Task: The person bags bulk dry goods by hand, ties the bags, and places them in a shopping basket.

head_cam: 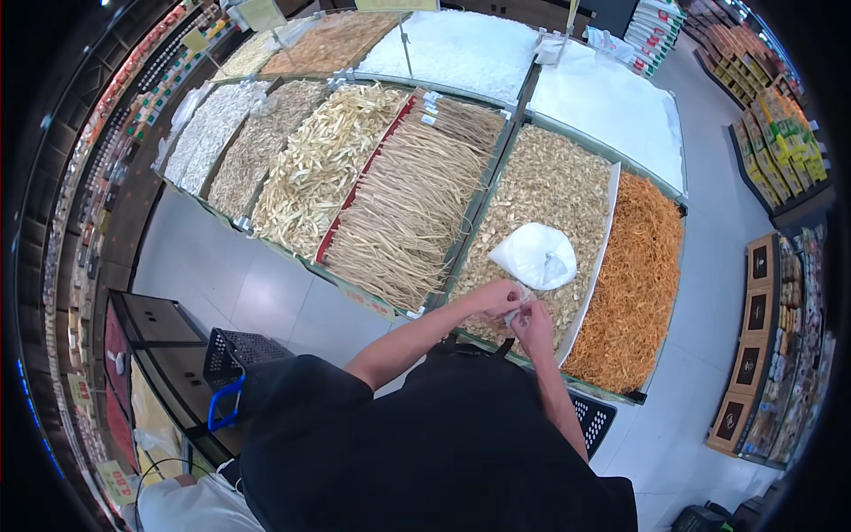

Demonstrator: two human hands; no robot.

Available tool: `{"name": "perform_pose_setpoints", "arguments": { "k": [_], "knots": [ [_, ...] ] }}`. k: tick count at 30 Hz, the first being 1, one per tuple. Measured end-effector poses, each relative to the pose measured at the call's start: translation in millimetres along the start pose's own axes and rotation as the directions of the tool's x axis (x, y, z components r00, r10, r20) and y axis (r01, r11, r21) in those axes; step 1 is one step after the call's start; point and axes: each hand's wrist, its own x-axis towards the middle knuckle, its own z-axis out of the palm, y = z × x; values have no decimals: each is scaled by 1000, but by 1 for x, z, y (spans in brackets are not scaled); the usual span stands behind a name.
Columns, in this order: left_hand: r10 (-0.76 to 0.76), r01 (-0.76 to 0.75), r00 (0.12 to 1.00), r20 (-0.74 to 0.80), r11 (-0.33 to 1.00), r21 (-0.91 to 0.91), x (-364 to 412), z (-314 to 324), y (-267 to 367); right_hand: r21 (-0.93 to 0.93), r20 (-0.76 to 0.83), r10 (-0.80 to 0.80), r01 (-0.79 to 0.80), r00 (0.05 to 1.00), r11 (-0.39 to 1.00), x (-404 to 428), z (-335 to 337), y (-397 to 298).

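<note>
Both of my hands meet over the near part of a bin of pale dried slices (552,166). My left hand (498,299) and my right hand (534,326) pinch a small piece of thin, crumpled clear plastic (518,309) between their fingertips. Just beyond them a rounded plastic bag (525,253) of white contents lies on the slices. To the right, past a white divider (595,253), is a bin of orange dried shreds (628,286). Bundles of long, thin dried roots (405,206) fill the bin on the left.
Farther left are bins of dried strips (326,159) and white pieces (213,133). White granular goods (605,113) fill the far bins. A black basket with a blue handle (226,405) stands at the left, near a person in white (193,505). Shelves (744,366) stand at the right.
</note>
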Motion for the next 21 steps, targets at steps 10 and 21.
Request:
{"name": "perform_pose_setpoints", "arguments": {
  "k": [10,21],
  "knots": [
    [143,-161,938,315,986,33,21,-14,-2,71,159,-80,69,984,995,11,-25,1],
    [92,-101,954,287,995,16,11,-6,21,28,279,-29,22,960,999,29,-38,-15]
  ]
}}
